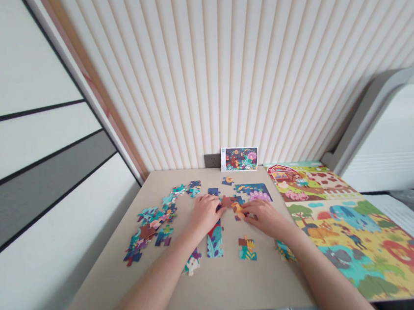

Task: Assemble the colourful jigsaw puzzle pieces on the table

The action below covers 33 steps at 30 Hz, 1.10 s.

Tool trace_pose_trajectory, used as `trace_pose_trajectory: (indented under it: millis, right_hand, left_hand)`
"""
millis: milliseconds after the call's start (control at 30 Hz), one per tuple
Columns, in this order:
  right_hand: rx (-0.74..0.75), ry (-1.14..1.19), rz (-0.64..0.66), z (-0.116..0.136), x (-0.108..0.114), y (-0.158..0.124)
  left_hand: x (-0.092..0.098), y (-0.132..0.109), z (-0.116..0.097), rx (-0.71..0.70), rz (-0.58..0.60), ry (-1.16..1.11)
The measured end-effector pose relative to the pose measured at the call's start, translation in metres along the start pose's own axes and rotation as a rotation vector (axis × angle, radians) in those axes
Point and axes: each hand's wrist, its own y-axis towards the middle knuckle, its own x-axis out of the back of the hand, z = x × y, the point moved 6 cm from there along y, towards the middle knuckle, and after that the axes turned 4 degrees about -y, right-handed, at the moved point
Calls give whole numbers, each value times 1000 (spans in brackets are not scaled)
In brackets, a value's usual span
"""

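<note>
**Both hands on the centre cluster; right grip unclear**

Nearest: bare forearms come in over the front edge of the table. Just ahead of them are four loose bits: a white-animal piece, a leafy strip, a small joined pair, and an edge piece half hidden under the right forearm.

Mid: left hand is palm down, fingers flat, clasping nothing, tips at the brown piece. Right hand has its fingertips on the orange piece. Pinched or just pressed, can't tell, the fingers cover it. Both pieces lie between the hands, against the joined section just behind.

Sides: a pile of loose pieces to the left. A finished farm puzzle lies flat to the right, near the right arm.

Far: reference card leans on the wall, with a socket beside it.

Risks, my read:
- The right forearm could drag the edge piece toward the table edge.
- Pressing down on a mismatched tab could bend it or shove the joined section apart.
- A left wrist sweep could knock the leafy strip askew.
</note>
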Motion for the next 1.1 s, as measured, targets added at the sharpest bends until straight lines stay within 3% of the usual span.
trace_pose_trajectory:
  millis: [233, 333, 500, 733, 833, 967, 1100]
  right_hand:
    - [-7, -6, 3, 1, 1, 0]
    - [-8, -5, -3, 2, 2, 0]
    - [-25, -14, -12, 1, 2, -1]
    - [-12, -29, -12, 0, 1, -1]
    - [-2, -24, -8, 1, 3, -1]
    - [-21, -24, -39, 3, 8, -1]
    - [-27, -28, -55, 9, 9, 2]
  left_hand:
    - [2, 0, 0, 25, -18, 49]
    - [3, -2, -7, -45, -41, 15]
    - [-3, -8, -21, -190, 33, -5]
    - [-4, -12, -23, -221, 67, -20]
    - [-2, -16, -14, -192, 37, -49]
    - [11, -22, 16, -51, -42, -37]
    - [15, -26, 36, -17, 8, -37]
